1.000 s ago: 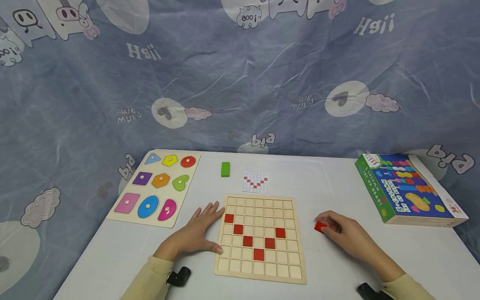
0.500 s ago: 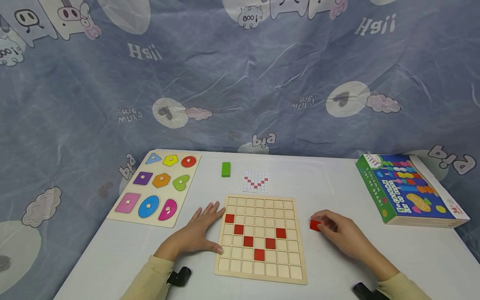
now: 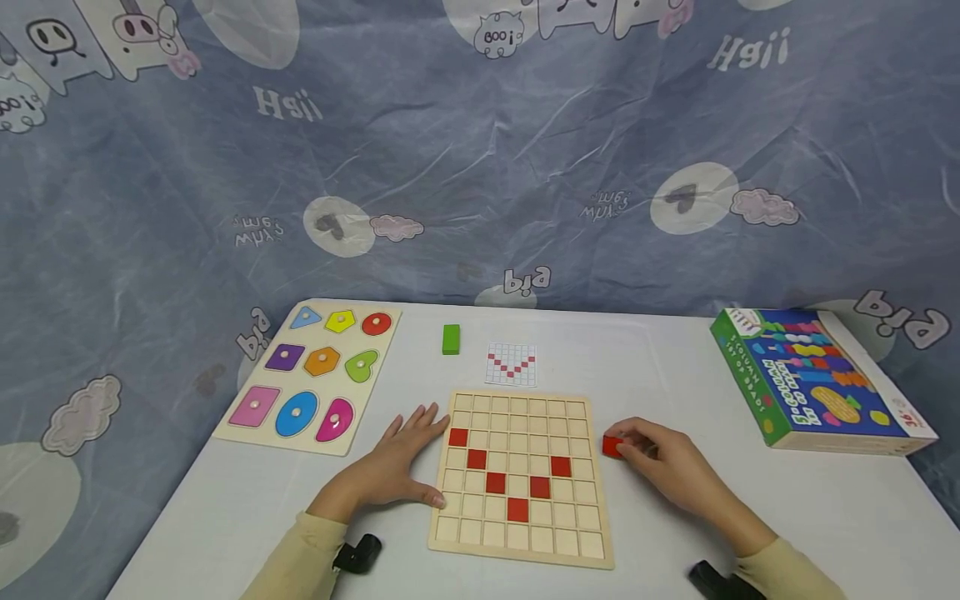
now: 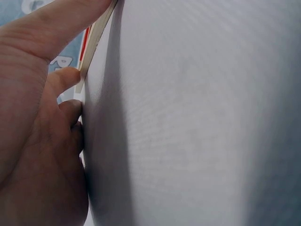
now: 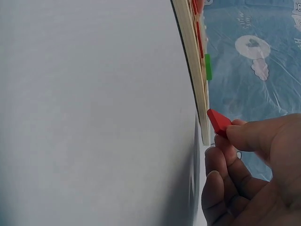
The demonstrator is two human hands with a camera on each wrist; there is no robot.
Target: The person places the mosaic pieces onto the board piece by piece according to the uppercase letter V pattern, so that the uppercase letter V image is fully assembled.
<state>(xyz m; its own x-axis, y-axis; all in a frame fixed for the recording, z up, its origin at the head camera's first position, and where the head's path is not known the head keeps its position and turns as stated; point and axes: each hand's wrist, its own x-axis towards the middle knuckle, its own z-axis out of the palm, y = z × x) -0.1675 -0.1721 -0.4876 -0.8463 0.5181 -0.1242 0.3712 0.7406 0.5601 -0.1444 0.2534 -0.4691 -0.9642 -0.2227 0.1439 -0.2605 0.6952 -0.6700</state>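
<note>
A wooden grid board lies on the white table, with several red square tiles set in its cells in a slanting V. My right hand pinches one more red tile between thumb and fingers, just off the board's right edge. In the right wrist view that red tile sticks out past the thumb tip, near the board's side. My left hand lies spread at the board's left edge, thumb and fingertips touching it. The left wrist view shows the thumb and fingers of the left hand against the board's rim.
Behind the board lie a small printed pattern card and a green block. To the left is a shape puzzle board with knobbed pieces. A blue and green box stands at the right. A patterned cloth hangs behind the table.
My right hand has moved left with the red tile, closer to the board's right edge. The left hand has stayed in place.
</note>
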